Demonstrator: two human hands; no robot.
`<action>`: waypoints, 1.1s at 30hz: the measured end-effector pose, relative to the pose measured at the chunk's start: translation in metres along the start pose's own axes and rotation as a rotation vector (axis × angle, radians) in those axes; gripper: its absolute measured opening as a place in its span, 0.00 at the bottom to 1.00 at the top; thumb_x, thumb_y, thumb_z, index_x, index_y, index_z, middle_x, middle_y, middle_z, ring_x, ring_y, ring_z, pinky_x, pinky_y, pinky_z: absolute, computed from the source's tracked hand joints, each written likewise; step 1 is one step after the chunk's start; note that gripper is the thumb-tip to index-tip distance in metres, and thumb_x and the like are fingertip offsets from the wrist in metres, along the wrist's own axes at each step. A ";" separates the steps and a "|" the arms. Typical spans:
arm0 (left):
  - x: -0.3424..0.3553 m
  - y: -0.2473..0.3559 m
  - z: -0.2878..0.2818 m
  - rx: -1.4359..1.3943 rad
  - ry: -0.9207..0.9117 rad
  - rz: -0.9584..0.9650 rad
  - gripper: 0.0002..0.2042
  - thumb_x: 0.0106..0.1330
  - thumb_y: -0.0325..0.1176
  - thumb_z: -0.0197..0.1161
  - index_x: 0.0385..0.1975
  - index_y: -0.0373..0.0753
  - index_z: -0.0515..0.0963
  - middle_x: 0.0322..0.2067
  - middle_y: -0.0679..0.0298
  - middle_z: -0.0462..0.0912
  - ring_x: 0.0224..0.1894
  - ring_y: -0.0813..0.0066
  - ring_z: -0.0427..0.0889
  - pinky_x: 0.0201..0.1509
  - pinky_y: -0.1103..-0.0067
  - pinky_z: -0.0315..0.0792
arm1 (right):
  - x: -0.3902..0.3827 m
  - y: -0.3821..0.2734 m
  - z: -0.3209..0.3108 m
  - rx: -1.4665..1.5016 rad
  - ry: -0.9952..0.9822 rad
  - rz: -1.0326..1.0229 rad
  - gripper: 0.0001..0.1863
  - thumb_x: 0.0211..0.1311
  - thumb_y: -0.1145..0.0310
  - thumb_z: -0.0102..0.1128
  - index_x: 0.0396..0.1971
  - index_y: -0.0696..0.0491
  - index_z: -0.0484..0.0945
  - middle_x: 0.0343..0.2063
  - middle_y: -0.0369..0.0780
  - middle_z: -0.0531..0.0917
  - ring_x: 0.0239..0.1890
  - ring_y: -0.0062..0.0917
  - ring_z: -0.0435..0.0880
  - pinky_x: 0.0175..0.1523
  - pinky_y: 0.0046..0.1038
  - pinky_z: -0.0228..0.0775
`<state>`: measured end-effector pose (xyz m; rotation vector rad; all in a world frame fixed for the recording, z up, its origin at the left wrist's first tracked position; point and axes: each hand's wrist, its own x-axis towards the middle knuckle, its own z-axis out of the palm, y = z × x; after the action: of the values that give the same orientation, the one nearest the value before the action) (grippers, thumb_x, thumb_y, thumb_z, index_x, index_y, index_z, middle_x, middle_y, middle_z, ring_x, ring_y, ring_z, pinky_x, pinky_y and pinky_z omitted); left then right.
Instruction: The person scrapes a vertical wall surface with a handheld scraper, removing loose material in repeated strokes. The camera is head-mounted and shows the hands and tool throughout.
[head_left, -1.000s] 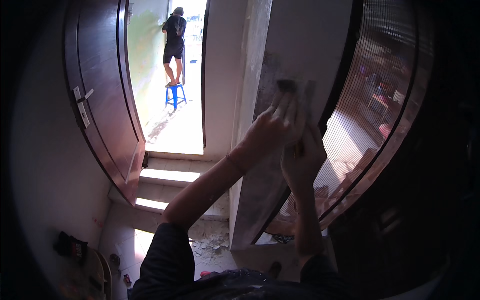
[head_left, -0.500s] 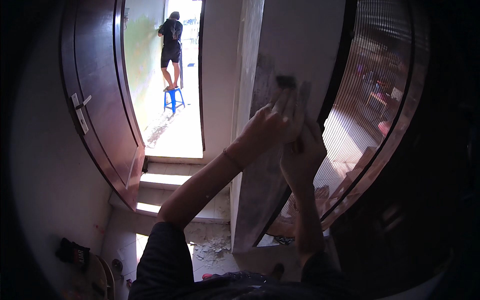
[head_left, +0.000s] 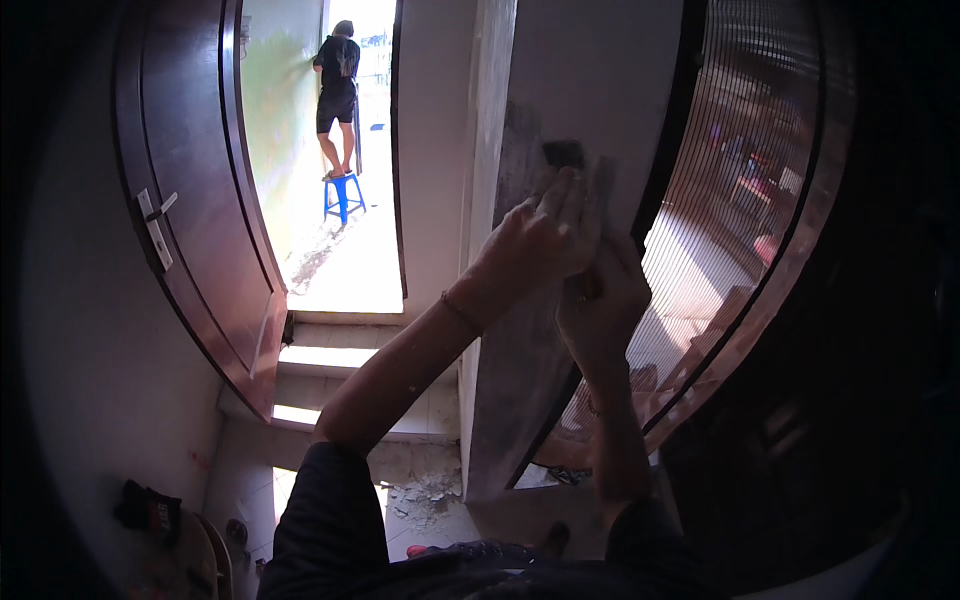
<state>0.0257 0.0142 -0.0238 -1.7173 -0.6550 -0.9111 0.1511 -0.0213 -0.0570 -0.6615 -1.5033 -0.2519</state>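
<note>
Both my hands are raised against the narrow grey wall face (head_left: 535,380) ahead. A scraper with a dark, flat blade (head_left: 563,153) lies against the wall, just beyond my fingertips. My left hand (head_left: 540,240) presses on it with fingers stretched and held together. Below and to the right, my right hand (head_left: 605,310) is closed round what looks like its handle, of which only a small brownish part shows. The wall near the blade has dark, patchy, worn areas. My hands hide most of the tool.
At left stands an open brown door (head_left: 200,190). Beyond the doorway, a person (head_left: 338,85) on a blue stool (head_left: 344,198) faces a greenish wall. Tiled steps (head_left: 340,385) lead up there. Flakes of debris (head_left: 425,497) lie on the floor. A ribbed window panel (head_left: 720,230) is at right.
The blade, blurred before, now shows sharply. My hands stay in nearly the same place on the wall, and the whole view has shifted slightly. The person on the stool stays put.
</note>
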 end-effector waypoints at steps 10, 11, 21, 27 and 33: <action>0.000 -0.003 0.001 -0.032 -0.008 -0.009 0.14 0.61 0.24 0.67 0.47 0.29 0.80 0.53 0.45 0.82 0.60 0.51 0.80 0.53 0.70 0.83 | 0.003 0.002 0.002 0.038 0.021 -0.042 0.12 0.54 0.82 0.61 0.41 0.63 0.82 0.36 0.45 0.83 0.32 0.33 0.85 0.35 0.27 0.76; 0.001 -0.004 0.001 -0.071 0.010 -0.007 0.14 0.61 0.24 0.66 0.47 0.29 0.80 0.53 0.44 0.81 0.60 0.51 0.80 0.53 0.70 0.84 | 0.003 0.001 0.001 0.029 0.005 -0.041 0.12 0.55 0.82 0.61 0.41 0.63 0.82 0.36 0.45 0.83 0.32 0.33 0.85 0.35 0.27 0.77; 0.003 -0.008 0.006 -0.114 0.018 -0.057 0.18 0.59 0.24 0.66 0.49 0.27 0.79 0.56 0.43 0.80 0.59 0.49 0.81 0.52 0.68 0.84 | 0.008 0.004 0.007 -0.002 -0.008 -0.112 0.13 0.59 0.79 0.63 0.44 0.63 0.82 0.40 0.47 0.84 0.37 0.34 0.88 0.38 0.29 0.80; 0.011 -0.007 -0.004 -0.103 -0.152 0.017 0.20 0.58 0.25 0.67 0.51 0.27 0.78 0.55 0.44 0.80 0.59 0.48 0.80 0.52 0.67 0.84 | 0.009 0.004 0.001 -0.012 0.088 -0.171 0.11 0.61 0.76 0.63 0.43 0.64 0.82 0.38 0.48 0.84 0.37 0.35 0.88 0.40 0.29 0.80; 0.021 -0.009 -0.009 0.005 0.023 -0.047 0.20 0.58 0.25 0.67 0.52 0.28 0.78 0.55 0.43 0.79 0.59 0.49 0.81 0.52 0.68 0.84 | 0.021 -0.001 -0.001 -0.011 0.009 -0.041 0.12 0.58 0.79 0.63 0.42 0.64 0.82 0.39 0.48 0.84 0.35 0.36 0.87 0.39 0.33 0.79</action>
<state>0.0278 0.0087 -0.0003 -1.6910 -0.6850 -0.9600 0.1529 -0.0180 -0.0368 -0.6383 -1.5085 -0.2943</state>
